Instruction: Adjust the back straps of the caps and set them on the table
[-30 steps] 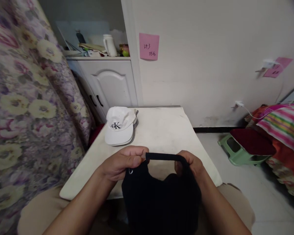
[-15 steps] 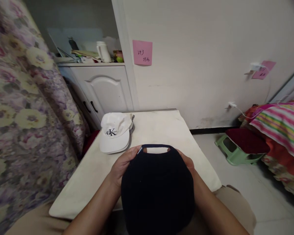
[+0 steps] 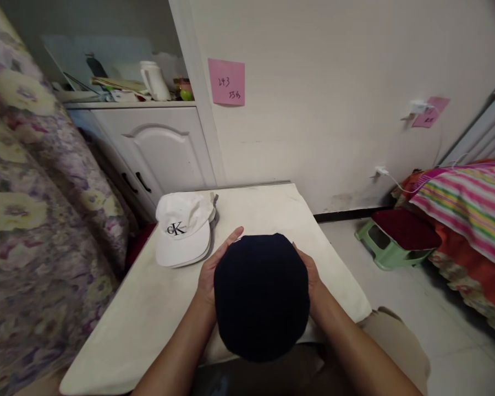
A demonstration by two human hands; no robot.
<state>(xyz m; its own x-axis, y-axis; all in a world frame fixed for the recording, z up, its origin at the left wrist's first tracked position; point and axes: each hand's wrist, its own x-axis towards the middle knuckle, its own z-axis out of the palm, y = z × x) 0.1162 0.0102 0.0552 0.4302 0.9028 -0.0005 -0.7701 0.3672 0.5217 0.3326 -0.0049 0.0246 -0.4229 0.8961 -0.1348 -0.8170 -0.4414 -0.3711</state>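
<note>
Between my two hands is a dark navy cap (image 3: 262,297), its rounded crown facing up toward me, over the near part of the table. My left hand (image 3: 214,269) grips its left side, with the thumb or a finger stretched along the far edge. On the opposite side my right hand (image 3: 309,272) is closed against the cap, its fingers partly hidden behind it. A white cap (image 3: 185,225) with a black "CK" print lies to the left, on top of a greyish cap (image 3: 215,217) that shows only at its edge.
The cream-covered table (image 3: 256,209) stands against the wall. A floral curtain (image 3: 33,231) hangs on the left beside a white cabinet (image 3: 160,143) with a white jug (image 3: 154,81) on it. Rightward are a green stool (image 3: 375,242) and a bed with a striped cover (image 3: 470,203).
The navy cap has tilted, so its back opening and strap no longer show and the crown faces me. Both hands have turned with it. The white cap lies still.
</note>
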